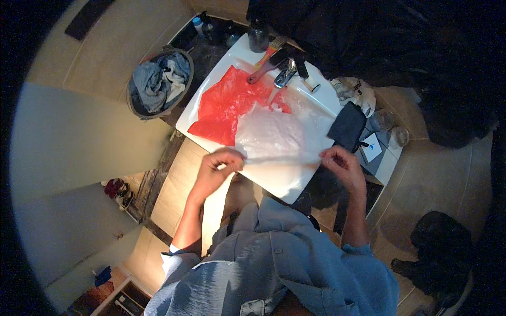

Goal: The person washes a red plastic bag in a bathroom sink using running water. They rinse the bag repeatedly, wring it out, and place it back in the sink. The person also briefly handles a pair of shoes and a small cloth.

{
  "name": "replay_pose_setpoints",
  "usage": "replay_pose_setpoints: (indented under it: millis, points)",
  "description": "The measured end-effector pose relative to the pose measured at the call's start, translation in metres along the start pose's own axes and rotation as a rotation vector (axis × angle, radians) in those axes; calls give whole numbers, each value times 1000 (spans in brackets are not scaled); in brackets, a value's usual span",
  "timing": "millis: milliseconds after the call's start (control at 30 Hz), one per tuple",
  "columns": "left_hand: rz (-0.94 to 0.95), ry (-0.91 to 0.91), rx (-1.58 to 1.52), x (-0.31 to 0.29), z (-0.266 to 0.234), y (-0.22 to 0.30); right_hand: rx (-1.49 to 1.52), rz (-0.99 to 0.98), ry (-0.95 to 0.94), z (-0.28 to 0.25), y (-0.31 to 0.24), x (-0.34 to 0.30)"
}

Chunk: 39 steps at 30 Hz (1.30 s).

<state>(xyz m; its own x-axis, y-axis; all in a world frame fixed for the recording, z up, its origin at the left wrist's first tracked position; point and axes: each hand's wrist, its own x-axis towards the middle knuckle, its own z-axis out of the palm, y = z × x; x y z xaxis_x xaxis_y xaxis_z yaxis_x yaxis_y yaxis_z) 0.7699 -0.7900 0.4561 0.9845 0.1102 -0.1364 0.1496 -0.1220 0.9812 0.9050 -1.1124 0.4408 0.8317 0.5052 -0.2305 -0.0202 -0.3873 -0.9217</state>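
A thin, whitish see-through plastic bag (271, 134) is stretched between my two hands over the front of the white sink (287, 192). My left hand (221, 164) pinches its near left corner, and my right hand (340, 162) pinches the near right corner. The bag's far part reaches into the basin below the chrome faucet (285, 73); a pale streak under the spout looks like running water. Beside the bag, a crumpled red plastic bag (217, 108) lies across the sink's left side, partly covered by the white one.
Brushes (270, 52) and a dark bottle (258, 37) stand behind the faucet. To the left is a bucket of clothes (159, 84). A dark pouch (348, 125), a white card (371, 147) and a jar (399, 137) sit at the right. Black sheeting (369, 42) hangs behind.
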Motion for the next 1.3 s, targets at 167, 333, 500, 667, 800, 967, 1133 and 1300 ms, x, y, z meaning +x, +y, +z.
replay_pose_setpoints:
  millis: [167, 333, 500, 667, 800, 967, 1133, 1300]
  points:
    - [-88, -134, 155, -22, 22, -15, -475, -11, -68, 0, -20, 11]
    - [16, -249, 320, -24, 30, -26, -538, -369, -42, 60, -25, 93]
    - [72, -239, 430, -29, 31, -26, -729, -555, 46, 130, 5, 154]
    - [110, -211, 459, -37, 34, -36, -418, -137, -120, 128, 27, 169]
    - [121, -112, 428, -41, 39, -46, -633, -18, -24, 111, 13, 160]
    - [74, -159, 519, -38, 40, -48, -828, -575, 253, 123, 10, 163]
    - [12, -269, 546, -36, 40, -40, -851, -90, 116, 152, -11, 168]
    - [40, -271, 512, -39, 45, -37, -636, 12, 142, 157, 12, 182]
